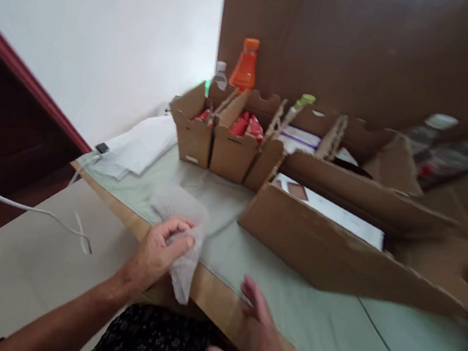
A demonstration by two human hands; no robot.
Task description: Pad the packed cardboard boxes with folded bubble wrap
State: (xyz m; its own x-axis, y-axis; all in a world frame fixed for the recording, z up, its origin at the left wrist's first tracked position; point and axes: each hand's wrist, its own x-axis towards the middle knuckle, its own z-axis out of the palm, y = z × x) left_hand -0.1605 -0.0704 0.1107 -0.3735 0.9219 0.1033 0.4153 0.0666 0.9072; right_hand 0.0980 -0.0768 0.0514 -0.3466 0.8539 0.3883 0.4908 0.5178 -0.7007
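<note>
The left hand pinches a thin, dotted white sheet in its fingers, left of the long cardboard box. The sheet's tip hangs over the edge of the wooden counter. The right hand, in front of that box, is blurry, its thumb and fingers wide apart. Behind the box, to the left, are small cardboard boxes with print too fuzzy to read, and a shiny orange bottle.
</note>
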